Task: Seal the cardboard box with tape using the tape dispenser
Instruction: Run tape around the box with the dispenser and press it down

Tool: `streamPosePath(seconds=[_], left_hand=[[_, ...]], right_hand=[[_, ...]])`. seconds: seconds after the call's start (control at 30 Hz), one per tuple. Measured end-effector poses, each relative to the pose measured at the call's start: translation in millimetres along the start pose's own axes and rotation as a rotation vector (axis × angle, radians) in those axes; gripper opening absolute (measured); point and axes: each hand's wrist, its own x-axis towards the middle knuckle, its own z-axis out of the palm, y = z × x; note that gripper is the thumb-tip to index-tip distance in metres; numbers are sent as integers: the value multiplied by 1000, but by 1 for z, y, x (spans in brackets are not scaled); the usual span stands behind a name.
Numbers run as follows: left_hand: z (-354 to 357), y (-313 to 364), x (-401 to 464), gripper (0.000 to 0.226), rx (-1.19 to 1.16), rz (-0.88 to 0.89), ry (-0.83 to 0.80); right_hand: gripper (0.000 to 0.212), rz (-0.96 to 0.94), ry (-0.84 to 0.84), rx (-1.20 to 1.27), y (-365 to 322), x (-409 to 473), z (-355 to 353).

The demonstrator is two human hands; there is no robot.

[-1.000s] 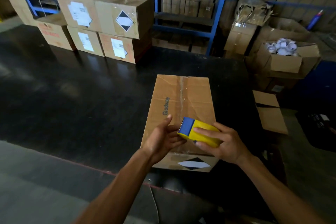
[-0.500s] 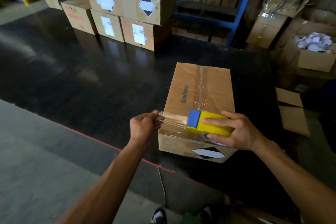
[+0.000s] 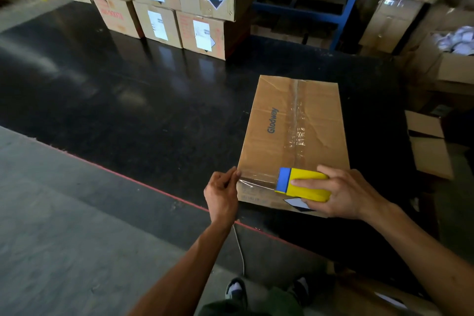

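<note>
A brown cardboard box (image 3: 295, 120) printed "Glodway" lies on the black floor mat, with clear tape running down its middle seam. My right hand (image 3: 343, 192) grips a yellow and blue tape dispenser (image 3: 302, 183) at the box's near edge. A strip of clear tape (image 3: 256, 179) stretches from the dispenser leftward to the box's near left corner. There my left hand (image 3: 221, 191) pinches the tape's free end against the corner.
A stack of sealed labelled boxes (image 3: 184, 0) stands at the back. Blue shelving (image 3: 341, 7) lies behind. Open boxes (image 3: 451, 59) and a small box (image 3: 428, 143) sit to the right. My shoes (image 3: 236, 290) stand on grey concrete by the mat's red edge.
The tape was pulled out from the dispenser: my left hand drew the free end left to the box corner, and the dispenser sits lower on the near edge. The camera view has shifted.
</note>
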Motion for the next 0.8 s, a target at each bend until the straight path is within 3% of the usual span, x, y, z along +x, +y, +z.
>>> streamPosePath(seconds=[0.4, 0.47, 0.57, 0.63, 0.7, 0.77, 0.8], left_hand=[[7, -20, 8, 28, -45, 25, -40], [6, -22, 12, 47, 88, 30, -69], [-5, -25, 24, 101, 457, 5, -115], [-15, -25, 32, 99, 576, 311, -75], [-17, -22, 38, 75, 573, 819, -118], [-7, -18, 46, 57, 514, 1211, -334], [-3, -19, 51, 54, 530, 1323, -447]], right_hand=[[45, 74, -104, -28, 0, 2, 11], [48, 80, -117, -9, 4, 4, 15], [49, 98, -131, -15, 3, 6, 15], [49, 105, -139, -39, 0, 6, 11], [49, 109, -156, -54, -3, 7, 8], [47, 107, -159, -68, -5, 8, 4], [47, 106, -156, -74, -7, 9, 2]])
